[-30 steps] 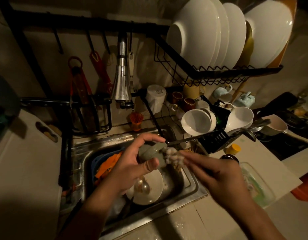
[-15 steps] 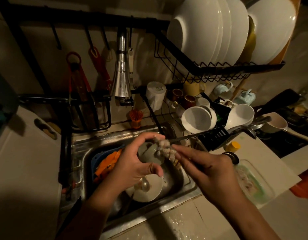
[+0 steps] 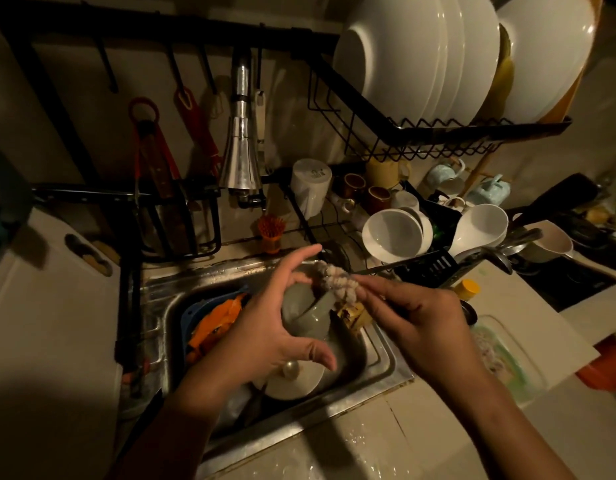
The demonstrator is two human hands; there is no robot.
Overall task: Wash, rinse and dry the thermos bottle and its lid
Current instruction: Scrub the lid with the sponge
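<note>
Scrubbing the lid [image 3: 308, 311] over the sink [image 3: 386, 358].
Left hand [image 3: 265, 327] cups the grey-green lid, thumb and fingers curled round it; right hand [image 3: 413, 317] pinches a sudsy scrubber [image 3: 336, 280] against its top edge. Dim light hides the lid's underside.

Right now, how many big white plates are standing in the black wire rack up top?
4. Three stand packed together at the rack's left; the fourth stands apart at the right end. Others may be hidden behind them.

Hands [image 3: 265, 327] [image 3: 417, 320] raised — fingers curled.
</note>
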